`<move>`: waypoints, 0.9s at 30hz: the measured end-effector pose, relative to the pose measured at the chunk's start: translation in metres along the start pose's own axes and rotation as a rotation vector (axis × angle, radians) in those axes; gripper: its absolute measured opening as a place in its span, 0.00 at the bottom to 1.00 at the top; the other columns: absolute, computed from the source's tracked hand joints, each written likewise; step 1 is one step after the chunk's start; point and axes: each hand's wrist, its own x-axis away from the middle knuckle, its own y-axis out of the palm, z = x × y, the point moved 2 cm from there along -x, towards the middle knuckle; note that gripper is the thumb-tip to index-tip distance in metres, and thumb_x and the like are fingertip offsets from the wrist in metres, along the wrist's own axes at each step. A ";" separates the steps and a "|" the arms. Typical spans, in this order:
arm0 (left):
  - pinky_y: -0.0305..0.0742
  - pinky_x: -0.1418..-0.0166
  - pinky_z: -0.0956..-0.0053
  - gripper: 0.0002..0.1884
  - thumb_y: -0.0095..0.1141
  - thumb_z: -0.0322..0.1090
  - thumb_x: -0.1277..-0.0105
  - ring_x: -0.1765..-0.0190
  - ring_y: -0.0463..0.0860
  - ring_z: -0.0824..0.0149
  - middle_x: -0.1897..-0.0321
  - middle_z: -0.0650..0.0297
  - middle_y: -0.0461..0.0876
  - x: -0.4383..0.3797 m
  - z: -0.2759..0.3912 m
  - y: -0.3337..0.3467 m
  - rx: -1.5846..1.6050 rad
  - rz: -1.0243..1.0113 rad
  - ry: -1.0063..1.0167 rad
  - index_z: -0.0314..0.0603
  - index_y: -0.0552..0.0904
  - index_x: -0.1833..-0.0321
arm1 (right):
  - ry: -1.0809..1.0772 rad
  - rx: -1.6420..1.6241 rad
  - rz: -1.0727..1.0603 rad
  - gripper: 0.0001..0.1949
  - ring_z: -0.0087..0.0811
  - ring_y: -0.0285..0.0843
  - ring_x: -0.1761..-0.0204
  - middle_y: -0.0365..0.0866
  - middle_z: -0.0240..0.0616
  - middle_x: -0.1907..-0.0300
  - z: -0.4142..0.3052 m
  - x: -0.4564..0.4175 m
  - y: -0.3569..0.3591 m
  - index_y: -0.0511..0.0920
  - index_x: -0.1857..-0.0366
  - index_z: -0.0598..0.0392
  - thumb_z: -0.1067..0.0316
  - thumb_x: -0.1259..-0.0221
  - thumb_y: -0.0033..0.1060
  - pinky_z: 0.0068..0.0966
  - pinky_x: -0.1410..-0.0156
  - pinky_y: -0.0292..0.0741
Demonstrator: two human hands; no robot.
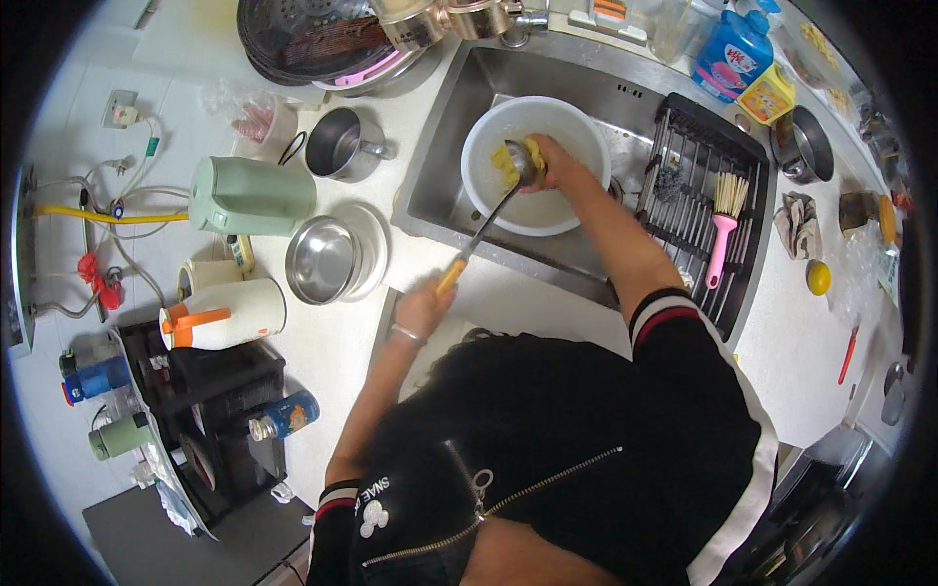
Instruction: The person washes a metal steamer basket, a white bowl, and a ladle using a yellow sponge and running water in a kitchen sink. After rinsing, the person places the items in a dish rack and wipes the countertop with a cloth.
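My left hand [425, 311] grips the wooden handle of a metal ladle [489, 220], whose bowl end is over a white plastic basin [484, 198]. Inside that basin, my right hand [548, 162] is closed on a yellow cloth [535, 157] pressed against the ladle's bowl. More of the yellow material shows to the left of the ladle head. Cloudy liquid lies in the basin, which stands in a stainless steel sink [440, 176].
A black dish rack [755, 154] with a pink-handled brush [718, 249] spans the sink's right side. Left of the sink stand a metal mug [330, 146], a steel bowl [320, 260] and a green kettle [253, 196]. A blue detergent bottle [733, 58] is behind the rack.
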 end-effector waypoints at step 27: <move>0.54 0.85 0.88 0.14 0.46 0.38 0.36 0.84 0.60 0.78 0.79 0.70 0.64 -0.058 0.100 -0.015 1.896 -0.745 -0.618 0.44 0.69 0.49 | -0.301 -0.587 -0.173 0.15 0.34 0.73 0.58 0.74 0.38 0.59 0.055 0.033 0.036 0.68 0.53 0.54 0.60 0.42 0.47 0.32 0.58 0.71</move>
